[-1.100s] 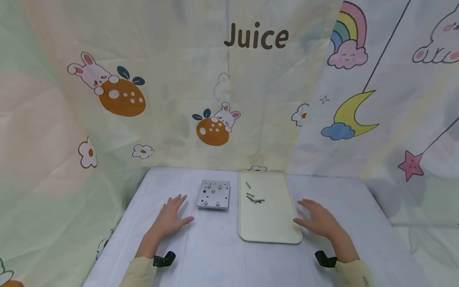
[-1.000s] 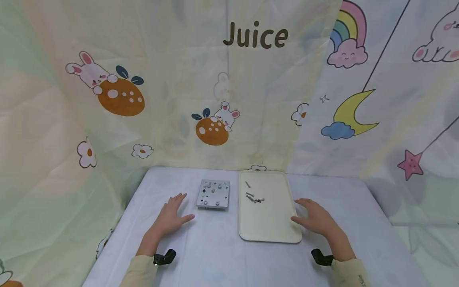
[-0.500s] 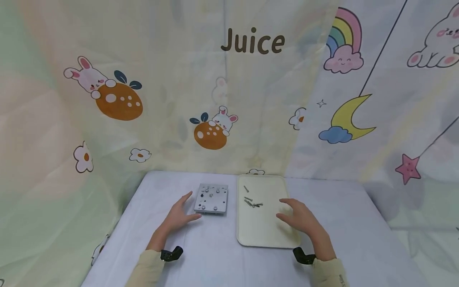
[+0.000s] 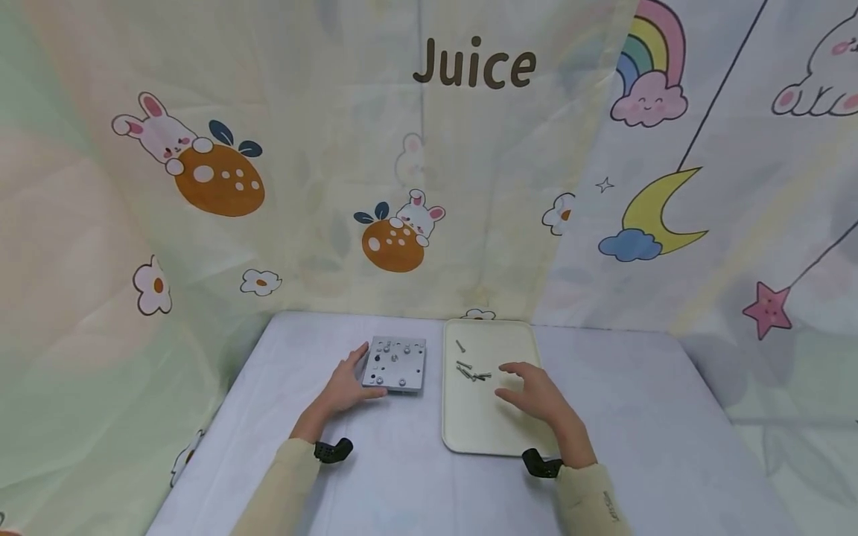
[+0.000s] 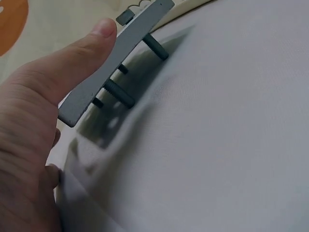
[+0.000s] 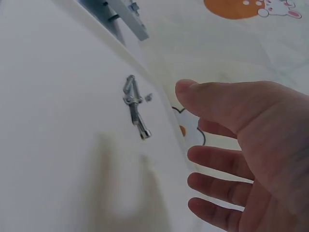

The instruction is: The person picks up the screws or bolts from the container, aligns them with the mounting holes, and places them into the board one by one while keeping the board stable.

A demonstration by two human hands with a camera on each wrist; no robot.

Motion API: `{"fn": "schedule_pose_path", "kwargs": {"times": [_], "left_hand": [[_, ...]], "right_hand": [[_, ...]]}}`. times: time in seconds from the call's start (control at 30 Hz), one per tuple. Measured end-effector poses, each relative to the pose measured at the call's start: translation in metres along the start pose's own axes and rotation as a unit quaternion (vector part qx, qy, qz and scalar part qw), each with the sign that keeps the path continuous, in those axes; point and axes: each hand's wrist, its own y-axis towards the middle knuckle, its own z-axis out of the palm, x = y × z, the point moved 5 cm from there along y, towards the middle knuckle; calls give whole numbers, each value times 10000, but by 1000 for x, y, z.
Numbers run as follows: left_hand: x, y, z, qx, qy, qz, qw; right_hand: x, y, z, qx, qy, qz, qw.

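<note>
My left hand has reached plate, grip indeterminate; right hand, empty, further over lower-centre tray; white tablecloth, printed backdrop above

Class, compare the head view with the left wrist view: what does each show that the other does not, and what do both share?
Only the head view shows the right hand, the loose screws and the word Juice.

Only the left wrist view clearly shows the threads on the bolts jutting from the underside of the metal plate.

Both show the left hand, that same plate, some white cloth and part of the printed backdrop.
</note>
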Motion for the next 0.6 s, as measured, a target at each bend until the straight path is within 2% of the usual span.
{"fn": "schedule_pose_path", "kwargs": {"times": [0.17,0.3,0.43,0.6], "left_hand": [[-2,5,-1,73,297,-127,9995],[1,10,-1,110,473,-130,9987],[1,12,-1,-29,413,86,9991],[-2,10,4,-131,572,379,9976]], "right_hand": [[-3,7,9,-62,335,287,9990],[-6,16,15,-118,330,507,9981],[-9,27,17,-267,244,467,9983],[-25,35,23,-184,475,619,9968]]}}
